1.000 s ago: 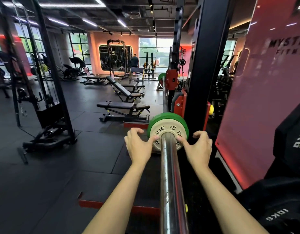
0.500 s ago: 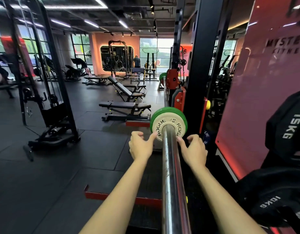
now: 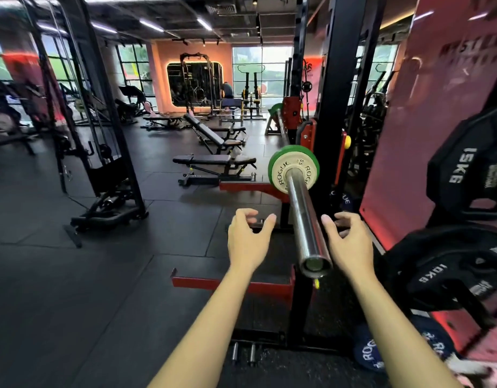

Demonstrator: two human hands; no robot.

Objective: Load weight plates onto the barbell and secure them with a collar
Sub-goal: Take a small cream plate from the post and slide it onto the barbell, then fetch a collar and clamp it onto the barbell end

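A small white plate (image 3: 291, 171) with a green plate (image 3: 296, 149) behind it sits far along the barbell sleeve (image 3: 304, 219). The left hand (image 3: 248, 243) and right hand (image 3: 349, 243) hang either side of the sleeve's near end, each grip loosely curled, holding nothing.

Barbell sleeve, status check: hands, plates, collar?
Left hand and right hand open, either side of barbell sleeve, holding nothing. Green plate and small white plate seated. No collar visible.

Dim gym under ceiling strip lights (image 3: 149, 23), bright far windows (image 3: 258, 68), blurred, warped edges.
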